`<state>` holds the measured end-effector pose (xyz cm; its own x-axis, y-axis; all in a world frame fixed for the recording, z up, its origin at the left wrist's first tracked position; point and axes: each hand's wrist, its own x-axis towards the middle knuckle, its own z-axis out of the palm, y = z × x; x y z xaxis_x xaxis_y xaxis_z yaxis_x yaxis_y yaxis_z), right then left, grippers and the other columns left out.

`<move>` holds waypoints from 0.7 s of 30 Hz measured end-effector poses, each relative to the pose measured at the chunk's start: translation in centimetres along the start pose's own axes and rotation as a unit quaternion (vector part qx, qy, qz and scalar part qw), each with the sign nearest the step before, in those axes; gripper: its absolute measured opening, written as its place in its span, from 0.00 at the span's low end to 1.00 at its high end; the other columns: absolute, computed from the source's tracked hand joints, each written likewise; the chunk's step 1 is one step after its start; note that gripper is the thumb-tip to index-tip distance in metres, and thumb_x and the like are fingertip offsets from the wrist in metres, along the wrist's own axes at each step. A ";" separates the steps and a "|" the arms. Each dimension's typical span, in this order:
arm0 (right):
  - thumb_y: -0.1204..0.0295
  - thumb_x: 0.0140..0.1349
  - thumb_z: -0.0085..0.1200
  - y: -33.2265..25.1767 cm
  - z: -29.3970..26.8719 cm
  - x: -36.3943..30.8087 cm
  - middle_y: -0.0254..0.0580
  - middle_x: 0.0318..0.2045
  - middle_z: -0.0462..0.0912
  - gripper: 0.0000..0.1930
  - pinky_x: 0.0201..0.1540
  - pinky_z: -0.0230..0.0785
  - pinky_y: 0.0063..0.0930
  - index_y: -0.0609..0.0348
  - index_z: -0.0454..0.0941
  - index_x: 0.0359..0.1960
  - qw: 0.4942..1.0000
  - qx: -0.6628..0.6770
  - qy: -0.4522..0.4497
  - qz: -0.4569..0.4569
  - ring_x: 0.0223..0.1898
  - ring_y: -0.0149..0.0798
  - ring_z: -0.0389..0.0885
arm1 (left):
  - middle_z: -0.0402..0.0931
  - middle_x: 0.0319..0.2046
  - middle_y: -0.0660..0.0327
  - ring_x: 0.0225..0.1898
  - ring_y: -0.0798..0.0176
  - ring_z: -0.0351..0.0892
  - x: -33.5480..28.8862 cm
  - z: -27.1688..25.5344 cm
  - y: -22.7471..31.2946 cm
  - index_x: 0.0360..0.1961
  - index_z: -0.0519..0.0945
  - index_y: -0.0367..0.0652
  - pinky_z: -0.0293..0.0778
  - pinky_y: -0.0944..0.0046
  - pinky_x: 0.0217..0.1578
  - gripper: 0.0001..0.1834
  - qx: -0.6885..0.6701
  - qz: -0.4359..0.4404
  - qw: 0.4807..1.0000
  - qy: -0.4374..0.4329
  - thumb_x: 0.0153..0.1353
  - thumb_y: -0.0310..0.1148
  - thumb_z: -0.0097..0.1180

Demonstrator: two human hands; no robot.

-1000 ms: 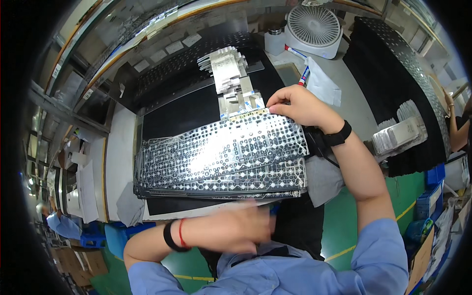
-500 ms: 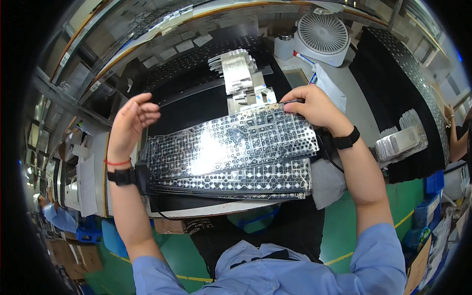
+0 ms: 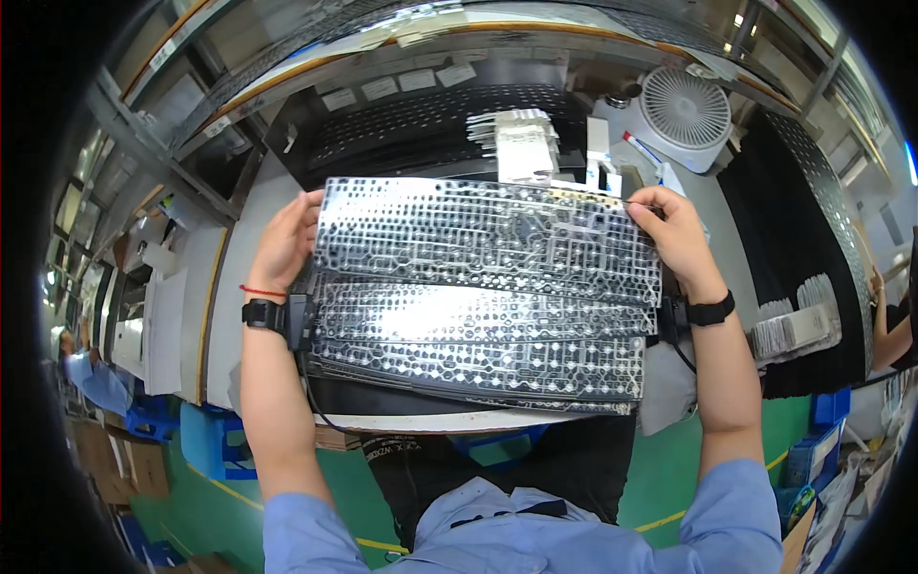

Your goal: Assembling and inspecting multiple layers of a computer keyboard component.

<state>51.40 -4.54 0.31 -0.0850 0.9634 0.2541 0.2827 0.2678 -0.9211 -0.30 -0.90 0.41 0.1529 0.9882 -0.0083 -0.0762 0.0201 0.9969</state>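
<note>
A clear membrane circuit sheet with rows of dark round pads and printed traces is held up, tilted, over a stack of similar sheets. My right hand pinches its upper right corner between thumb and fingers. At the sheet's left edge, my left hand has its fingers curled against the upper part; its fingertips are partly hidden. Light glares off the sheet lying just below the raised one. Black straps with small dark boxes sit on both wrists.
Behind the sheets lies a pile of white strip-like pieces. A white fan and a red-and-white marker are at the back right. More white pieces lie on black cloth at right. A co-worker's arm shows at the far right.
My left hand has come from the air down to the sheet's left edge. The top sheet has shifted up and away from the stack, with my right hand still at its corner. The view has shifted.
</note>
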 end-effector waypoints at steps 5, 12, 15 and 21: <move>0.75 0.64 0.57 0.1 0.2 0.1 0.26 0.31 0.79 0.04 0.38 0.64 0.16 0.62 0.80 0.38 0.999 -0.002 0.018 0.028 0.33 0.20 0.71 | 0.81 0.34 0.68 0.23 0.82 0.69 -0.5 0.3 0.5 0.54 0.76 0.38 0.62 0.80 0.21 0.22 0.050 0.004 0.999 -0.019 0.75 0.45 0.40; 0.73 0.65 0.57 -0.2 0.4 0.1 0.25 0.32 0.78 0.05 0.38 0.64 0.15 0.61 0.80 0.37 0.999 0.025 0.039 0.016 0.32 0.19 0.71 | 0.74 0.24 0.76 0.20 0.83 0.66 -0.8 0.9 0.1 0.39 0.79 0.45 0.61 0.79 0.20 0.13 0.056 -0.026 0.998 -0.013 0.71 0.42 0.50; 0.72 0.67 0.56 0.3 0.3 0.2 0.25 0.31 0.78 0.06 0.38 0.64 0.15 0.61 0.80 0.39 0.998 0.023 0.049 0.013 0.32 0.19 0.71 | 0.74 0.23 0.76 0.19 0.84 0.65 -0.5 0.4 -0.3 0.37 0.78 0.46 0.60 0.80 0.18 0.11 0.081 -0.018 0.997 -0.003 0.71 0.40 0.50; 0.67 0.71 0.51 0.7 0.3 0.6 0.23 0.29 0.77 0.10 0.32 0.60 0.13 0.60 0.79 0.43 0.985 0.145 0.089 0.040 0.28 0.17 0.69 | 0.74 0.26 0.76 0.20 0.85 0.66 -0.3 0.3 -0.1 0.38 0.78 0.47 0.58 0.82 0.17 0.09 0.007 0.024 0.998 0.059 0.72 0.38 0.49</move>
<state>51.27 -3.79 -0.28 0.1024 0.9742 0.2011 -0.0046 0.2026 -0.9792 -0.03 -1.28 0.29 0.0318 0.9990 0.0309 -0.0672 -0.0287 0.9973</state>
